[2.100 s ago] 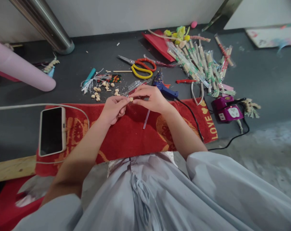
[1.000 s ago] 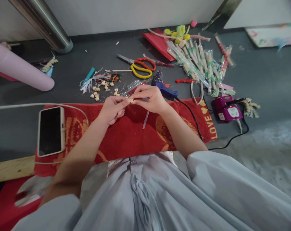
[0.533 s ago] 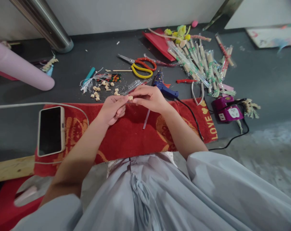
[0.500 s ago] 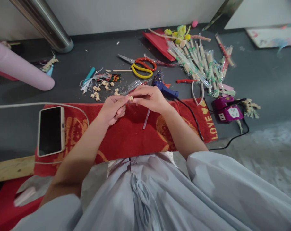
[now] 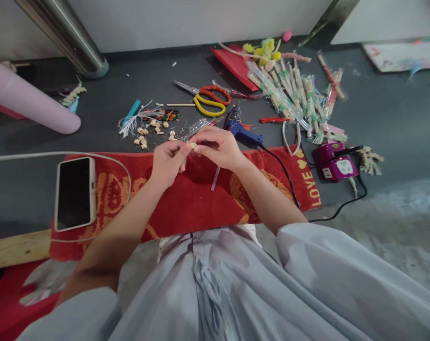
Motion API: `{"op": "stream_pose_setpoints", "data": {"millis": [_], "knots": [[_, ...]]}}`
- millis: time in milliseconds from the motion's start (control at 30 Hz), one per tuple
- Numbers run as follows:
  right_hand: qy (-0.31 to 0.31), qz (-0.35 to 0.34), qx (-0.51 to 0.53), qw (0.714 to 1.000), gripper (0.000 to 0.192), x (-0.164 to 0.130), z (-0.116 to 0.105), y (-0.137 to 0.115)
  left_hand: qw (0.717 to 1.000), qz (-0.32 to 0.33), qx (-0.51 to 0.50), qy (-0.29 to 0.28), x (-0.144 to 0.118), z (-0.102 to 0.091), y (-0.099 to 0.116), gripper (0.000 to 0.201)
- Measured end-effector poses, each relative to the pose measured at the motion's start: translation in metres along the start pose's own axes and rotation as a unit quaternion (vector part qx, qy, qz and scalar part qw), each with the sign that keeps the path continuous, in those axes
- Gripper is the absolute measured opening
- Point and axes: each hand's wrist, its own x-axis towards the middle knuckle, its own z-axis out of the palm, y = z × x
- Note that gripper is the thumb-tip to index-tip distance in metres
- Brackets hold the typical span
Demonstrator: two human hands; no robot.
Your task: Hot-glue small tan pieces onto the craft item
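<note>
Both hands pinch one small tan bead above the far edge of the red towel.

The left hand point(image 5: 168, 163) and right hand point(image 5: 218, 148) meet fingertip to fingertip, closed on the bead point(image 5: 192, 146). Best to keep the pinch light and steady over the towel point(image 5: 186, 199), so a dropped bead lands softly, clear of the glue gun point(image 5: 241, 130) and scissors point(image 5: 207, 99).

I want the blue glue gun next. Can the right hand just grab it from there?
Probably yes: the blue glue gun lies just beyond the right hand with nothing between, but that hand first has to let go of the small beige piece.
</note>
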Motion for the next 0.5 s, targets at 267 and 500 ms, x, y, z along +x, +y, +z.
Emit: {"op": "stream_pose_setpoints", "data": {"millis": [267,500], "knots": [[0.012,-0.022,-0.023,0.999,0.035,-0.0011,0.0013,-0.0056,1.0,0.016,-0.001,-0.018,-0.0006,-0.0015,-0.0029,0.038],[0.024,-0.013,-0.069,0.997,0.035,-0.0022,0.0031,-0.0076,1.0,0.005,0.011,0.015,0.0031,-0.0042,-0.0039,0.037]]}}
